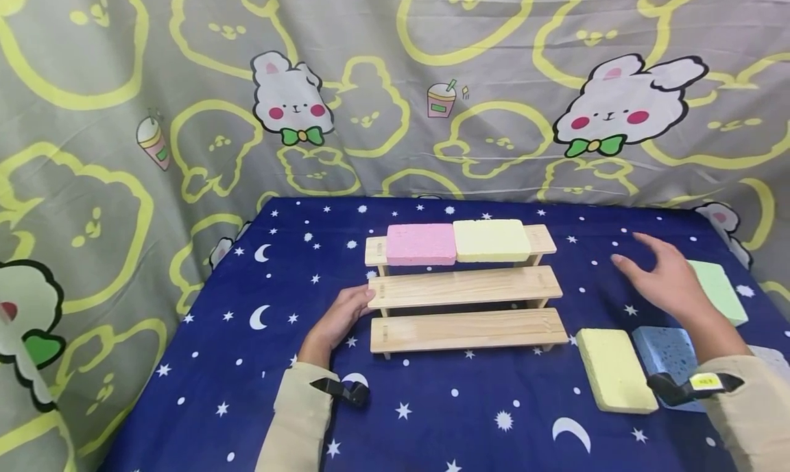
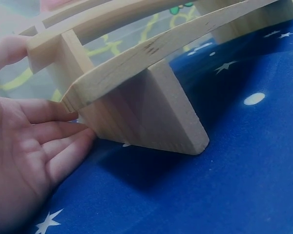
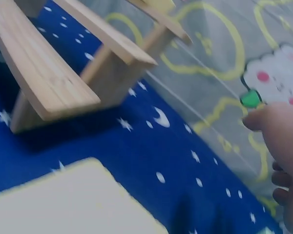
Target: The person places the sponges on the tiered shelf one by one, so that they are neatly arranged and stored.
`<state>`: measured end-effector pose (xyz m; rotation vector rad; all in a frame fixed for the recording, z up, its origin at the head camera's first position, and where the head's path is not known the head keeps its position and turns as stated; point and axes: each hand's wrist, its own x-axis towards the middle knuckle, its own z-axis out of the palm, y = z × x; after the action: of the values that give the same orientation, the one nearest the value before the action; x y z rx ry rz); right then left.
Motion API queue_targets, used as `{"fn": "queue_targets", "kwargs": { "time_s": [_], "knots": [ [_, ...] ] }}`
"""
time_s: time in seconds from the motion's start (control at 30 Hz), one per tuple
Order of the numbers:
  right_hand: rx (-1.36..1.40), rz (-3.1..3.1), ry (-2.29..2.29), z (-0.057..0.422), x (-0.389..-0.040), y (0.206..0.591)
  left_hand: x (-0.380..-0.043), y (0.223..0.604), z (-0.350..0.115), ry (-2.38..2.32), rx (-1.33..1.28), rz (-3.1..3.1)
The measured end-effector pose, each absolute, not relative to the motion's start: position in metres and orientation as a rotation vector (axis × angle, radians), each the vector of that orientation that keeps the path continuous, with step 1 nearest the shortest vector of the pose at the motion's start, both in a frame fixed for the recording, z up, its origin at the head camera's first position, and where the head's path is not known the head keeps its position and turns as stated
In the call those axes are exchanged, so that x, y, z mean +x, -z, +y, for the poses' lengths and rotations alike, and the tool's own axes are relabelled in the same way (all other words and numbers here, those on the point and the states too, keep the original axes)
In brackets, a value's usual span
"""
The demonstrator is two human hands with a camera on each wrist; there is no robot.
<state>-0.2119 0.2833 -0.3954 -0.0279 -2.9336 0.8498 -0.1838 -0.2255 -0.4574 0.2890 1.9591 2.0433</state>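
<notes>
A three-tier wooden rack point(image 1: 465, 329) stands on the dark blue cloth. On its top tier, a pink sponge point(image 1: 421, 244) and a pale yellow sponge point(image 1: 492, 240) sit side by side. My left hand point(image 1: 344, 315) is at the rack's left end; in the left wrist view its fairly straight fingers point(image 2: 63, 144) rest against the wooden side panel point(image 2: 136, 119). To the right of the rack, my right hand point(image 1: 669, 280) hovers with thumb and fingers spread, holding nothing. Beside it lies a light green sponge point(image 1: 719, 292), partly hidden by the hand.
At the right lie another yellow sponge point(image 1: 617, 372), a blue sponge point(image 1: 663, 352) partly behind my right wrist, and a whitish sponge point(image 1: 771, 359) at the frame's edge. A grey patterned curtain point(image 1: 370, 19) hangs behind the table.
</notes>
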Motion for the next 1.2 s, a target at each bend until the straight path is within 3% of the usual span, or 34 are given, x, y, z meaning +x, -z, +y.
{"fn": "queue_targets", "kwargs": {
  "time_s": [0.4,1.2],
  "knots": [
    [-0.717,-2.885,-0.803,0.339,-0.199,0.425,-0.185,0.455,-0.226,-2.047,0.29,1.951],
    [-0.936,-2.905,-0.696,0.356,-0.185,0.438,-0.187,0.457,-0.227,-2.02,0.293,1.947]
  ]
}}
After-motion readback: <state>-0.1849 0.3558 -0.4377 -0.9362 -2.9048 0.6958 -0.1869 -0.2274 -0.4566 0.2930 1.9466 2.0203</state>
